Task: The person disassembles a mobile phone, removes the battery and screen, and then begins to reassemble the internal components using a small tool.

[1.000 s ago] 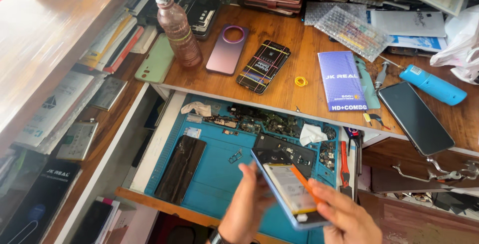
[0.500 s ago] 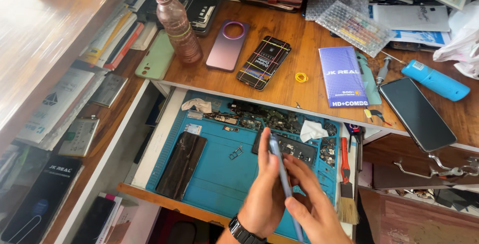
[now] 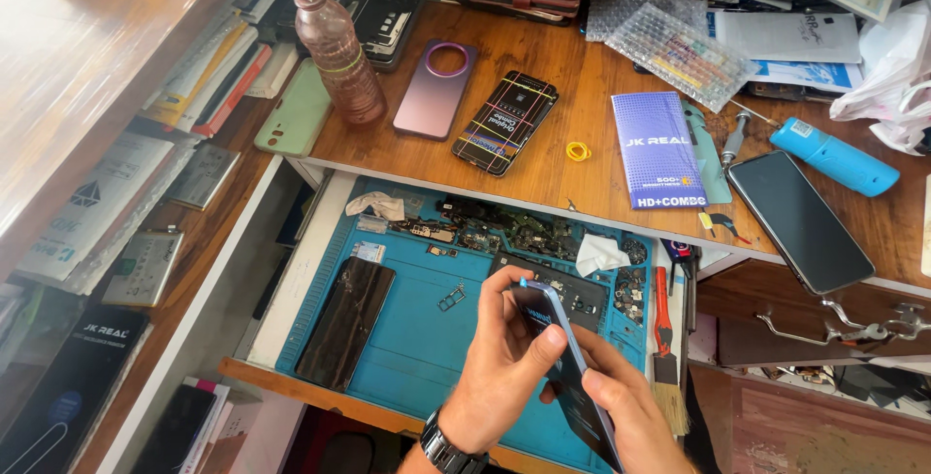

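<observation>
Both my hands hold a slim phone with a blue frame on its edge over a blue work mat in an open drawer. My left hand, with a watch at the wrist, pinches the phone's upper end between thumb and fingers. From the lower right, my right hand supports its lower part. A dark phone panel lies flat on the mat's left side. Small boards and parts and a white tissue sit at the mat's back.
A red-handled brush lies at the drawer's right edge. On the wooden desk above stand a plastic bottle, a purple phone, a phone with a patterned back, a purple box, a black phone and a blue tool.
The phone lay nearly flat in my hands with its open inside facing up. I have turned it onto its edge, and my left hand has shifted to pinch its upper end.
</observation>
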